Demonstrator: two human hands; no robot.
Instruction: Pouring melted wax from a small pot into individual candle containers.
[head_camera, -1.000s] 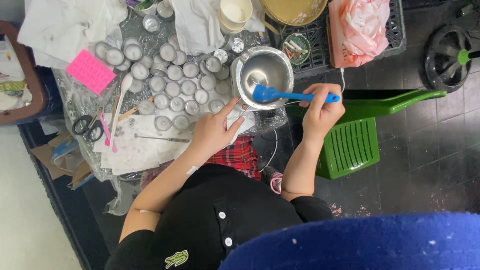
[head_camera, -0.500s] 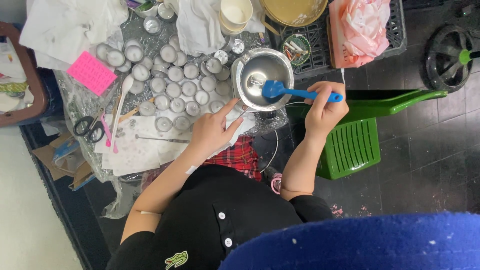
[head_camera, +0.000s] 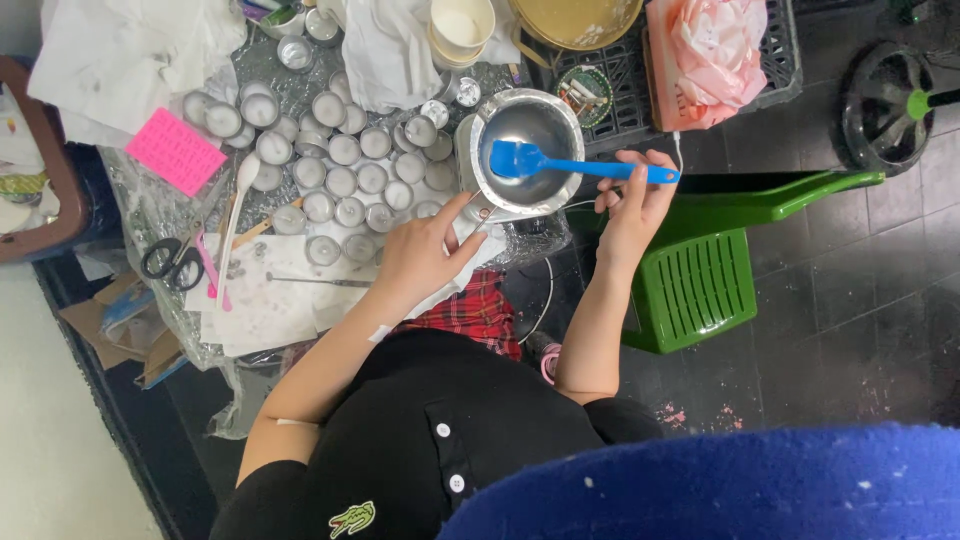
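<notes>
Your right hand (head_camera: 632, 203) grips a blue spatula (head_camera: 570, 166), blade in the metal bowl (head_camera: 527, 148) far-centre; left hand (head_camera: 425, 255) is closed on the bowl's near rim. Risk: hard scraping w/ a loose hold could tip the bowl onto the small cups (head_camera: 340, 180) just left.

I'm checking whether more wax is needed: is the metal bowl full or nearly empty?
Nearly empty: the metal bowl shows bare grey bottom around the blue spatula head.

- Black polo shirt (head_camera: 440, 440) with short sleeves and two white buttons (head_camera: 449, 457).
- Small green emblem (head_camera: 352, 519) on the chest.
- Bare arms; both hands ungloved.
</notes>
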